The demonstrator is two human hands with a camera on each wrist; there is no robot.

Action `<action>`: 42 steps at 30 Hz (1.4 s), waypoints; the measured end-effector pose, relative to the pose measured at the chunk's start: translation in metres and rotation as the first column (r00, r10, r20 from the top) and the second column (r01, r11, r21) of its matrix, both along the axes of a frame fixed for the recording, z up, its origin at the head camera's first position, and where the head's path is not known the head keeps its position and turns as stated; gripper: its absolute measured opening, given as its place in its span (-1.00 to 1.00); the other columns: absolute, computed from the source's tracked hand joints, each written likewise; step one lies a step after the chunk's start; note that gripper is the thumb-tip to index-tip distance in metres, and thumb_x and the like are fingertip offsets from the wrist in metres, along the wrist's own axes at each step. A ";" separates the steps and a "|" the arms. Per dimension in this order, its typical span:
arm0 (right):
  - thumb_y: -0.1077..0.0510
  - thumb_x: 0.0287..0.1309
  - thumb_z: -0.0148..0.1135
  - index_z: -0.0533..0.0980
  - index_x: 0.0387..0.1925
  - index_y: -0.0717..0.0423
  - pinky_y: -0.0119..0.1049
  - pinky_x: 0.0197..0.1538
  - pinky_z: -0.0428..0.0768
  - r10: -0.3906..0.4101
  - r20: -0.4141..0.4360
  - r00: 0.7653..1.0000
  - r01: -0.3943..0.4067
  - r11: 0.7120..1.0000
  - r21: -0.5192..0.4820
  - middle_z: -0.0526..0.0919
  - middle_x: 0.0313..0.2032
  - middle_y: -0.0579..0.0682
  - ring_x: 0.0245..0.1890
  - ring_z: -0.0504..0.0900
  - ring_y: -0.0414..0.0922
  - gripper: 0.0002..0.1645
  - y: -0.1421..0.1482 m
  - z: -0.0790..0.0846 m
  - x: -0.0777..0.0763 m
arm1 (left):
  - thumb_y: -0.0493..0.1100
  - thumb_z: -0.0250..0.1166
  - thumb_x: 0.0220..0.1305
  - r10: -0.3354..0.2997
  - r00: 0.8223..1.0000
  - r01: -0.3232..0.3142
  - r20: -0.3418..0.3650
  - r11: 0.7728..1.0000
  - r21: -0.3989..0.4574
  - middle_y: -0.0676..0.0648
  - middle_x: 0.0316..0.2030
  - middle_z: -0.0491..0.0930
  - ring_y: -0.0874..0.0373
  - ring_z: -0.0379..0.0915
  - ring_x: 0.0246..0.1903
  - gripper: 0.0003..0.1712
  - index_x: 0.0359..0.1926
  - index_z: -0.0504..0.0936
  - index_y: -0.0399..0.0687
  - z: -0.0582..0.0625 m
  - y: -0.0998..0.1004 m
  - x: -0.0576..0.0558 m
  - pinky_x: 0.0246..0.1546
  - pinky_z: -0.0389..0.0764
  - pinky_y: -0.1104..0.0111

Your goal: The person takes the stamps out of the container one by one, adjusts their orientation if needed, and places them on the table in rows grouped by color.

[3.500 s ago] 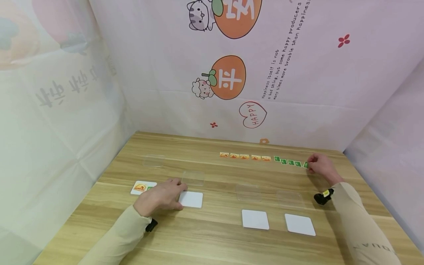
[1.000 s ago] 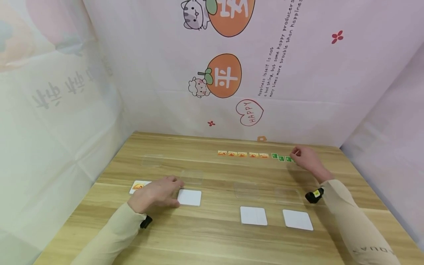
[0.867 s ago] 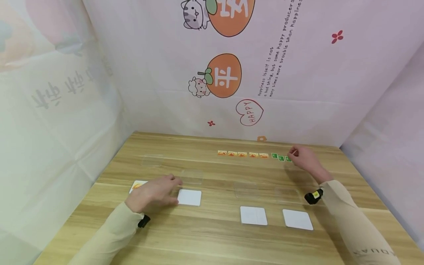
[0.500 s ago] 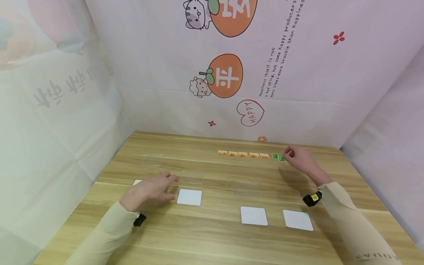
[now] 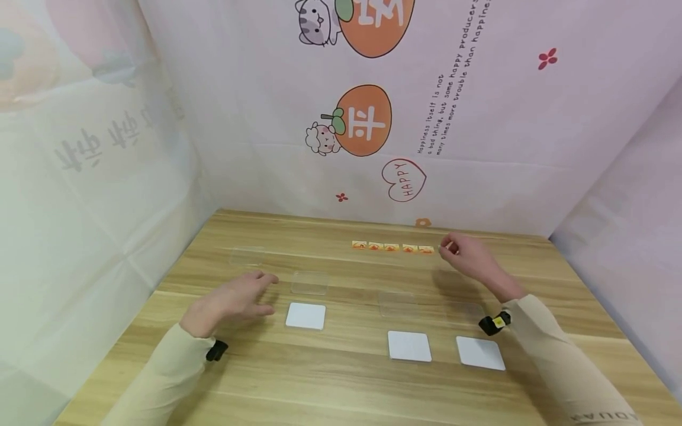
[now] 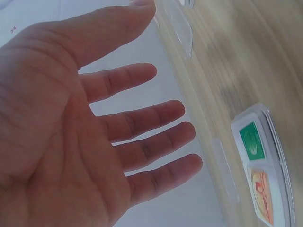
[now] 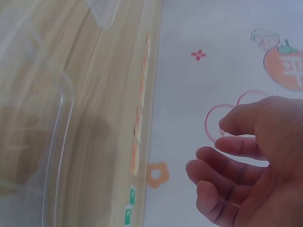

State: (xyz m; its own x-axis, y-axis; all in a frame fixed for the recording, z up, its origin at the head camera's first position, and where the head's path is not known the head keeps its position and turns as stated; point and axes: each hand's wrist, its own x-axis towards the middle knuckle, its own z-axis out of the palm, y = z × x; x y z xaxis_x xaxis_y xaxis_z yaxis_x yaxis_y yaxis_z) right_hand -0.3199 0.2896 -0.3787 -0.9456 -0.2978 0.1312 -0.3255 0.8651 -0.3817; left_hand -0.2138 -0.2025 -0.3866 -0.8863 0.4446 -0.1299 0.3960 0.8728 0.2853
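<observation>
My left hand hovers over the left part of the table, fingers spread and holding nothing. Below it lies a white card bearing a green sticker and an orange sticker; in the head view the hand covers that card. To its right is a blank white card. My right hand is above the back right of the table, its fingers loosely bent with nothing visible between them. It hides most of the green stickers row in the head view; two green pieces show in the right wrist view.
A row of orange stickers runs along the back. Two more blank white cards lie front right. Several clear plastic pieces lie behind the cards. Printed cloth stands at the table's back edge.
My right hand has moved left along the green stickers toward the orange ones. My left hand has drawn back left from the blank card, over the stickered card.
</observation>
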 end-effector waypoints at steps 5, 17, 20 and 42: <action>0.07 0.35 0.10 0.52 -0.06 0.20 -0.30 -0.44 0.47 0.018 -0.018 1.000 -0.018 1.000 0.009 0.65 -0.35 0.09 -0.46 0.52 -0.11 -0.71 -0.013 0.004 0.006 | -0.04 0.38 0.23 -0.005 1.000 0.005 -0.001 1.000 0.019 -0.35 0.18 0.44 -0.23 0.42 0.16 -0.32 0.27 0.38 -0.25 0.002 -0.006 -0.001 0.14 0.49 -0.04; 0.08 0.33 0.15 0.55 -0.05 0.18 -0.32 -0.44 0.48 0.087 -0.048 0.995 -0.085 0.995 0.047 0.65 -0.40 0.00 -0.47 0.52 -0.16 -0.71 -0.039 0.013 0.019 | -0.01 0.37 0.24 0.049 0.998 -0.050 0.027 0.998 0.045 -0.34 0.23 0.39 -0.22 0.41 0.16 -0.30 0.30 0.37 -0.19 0.003 -0.020 -0.006 0.11 0.51 -0.05; 0.08 0.31 0.17 0.56 -0.08 0.16 -0.32 -0.46 0.47 0.101 -0.050 0.994 -0.098 0.994 0.048 0.63 -0.41 -0.01 -0.49 0.51 -0.16 -0.74 -0.045 0.014 0.020 | -0.01 0.38 0.23 0.057 0.998 -0.058 0.023 0.997 0.045 -0.36 0.24 0.38 -0.26 0.35 0.22 -0.30 0.29 0.37 -0.19 0.003 -0.024 -0.007 0.14 0.47 -0.09; 0.03 0.32 0.16 0.55 -0.05 0.10 -0.35 -0.44 0.50 0.194 -0.033 0.980 -0.194 0.981 0.006 0.64 -0.38 -0.04 -0.47 0.51 -0.18 -0.72 -0.112 0.024 0.024 | -0.03 0.47 0.11 0.136 0.988 -0.141 0.071 0.987 0.073 -0.44 0.27 0.33 -0.34 0.35 0.19 -0.15 0.34 0.31 -0.24 -0.002 -0.062 -0.003 0.10 0.45 -0.16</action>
